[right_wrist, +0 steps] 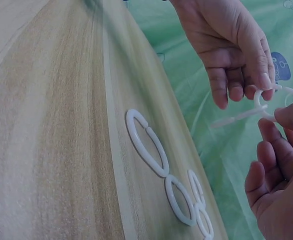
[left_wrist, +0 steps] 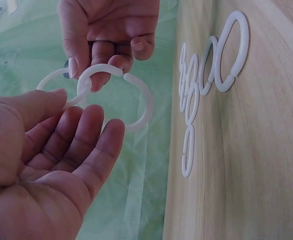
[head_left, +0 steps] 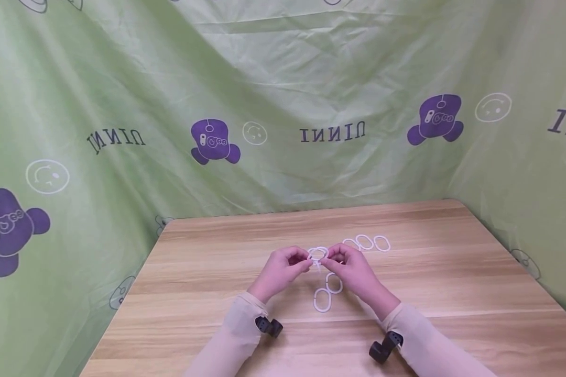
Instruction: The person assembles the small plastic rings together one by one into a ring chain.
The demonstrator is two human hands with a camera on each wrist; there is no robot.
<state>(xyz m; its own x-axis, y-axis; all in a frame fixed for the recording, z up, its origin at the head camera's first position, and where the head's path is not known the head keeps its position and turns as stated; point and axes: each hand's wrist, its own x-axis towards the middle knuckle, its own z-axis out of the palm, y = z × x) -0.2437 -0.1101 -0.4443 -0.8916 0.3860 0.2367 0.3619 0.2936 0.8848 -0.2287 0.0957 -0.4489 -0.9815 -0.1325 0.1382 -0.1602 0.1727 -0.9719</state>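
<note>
Both hands meet above the table, working on two white plastic oval links that pass through each other. My left hand (head_left: 280, 269) pinches the upper link (right_wrist: 291, 90) between thumb and fingertips. From the other side my right hand (head_left: 356, 272) pinches the same link with thumb and index finger. The second link (left_wrist: 149, 102) hangs from it, with a narrow gap in its outline, near the left fingertips. On the table below the hands lie two loose links, a nearer link (head_left: 322, 309) and another link (head_left: 334, 291) touching or nearly touching it.
Beyond the right hand more white links (head_left: 382, 236) lie in a row, one partly hidden by the hand. The wooden table (head_left: 207, 293) ends at a green printed cloth (head_left: 273, 63) behind and at both sides. A small black device (head_left: 382, 352) sits at each wrist.
</note>
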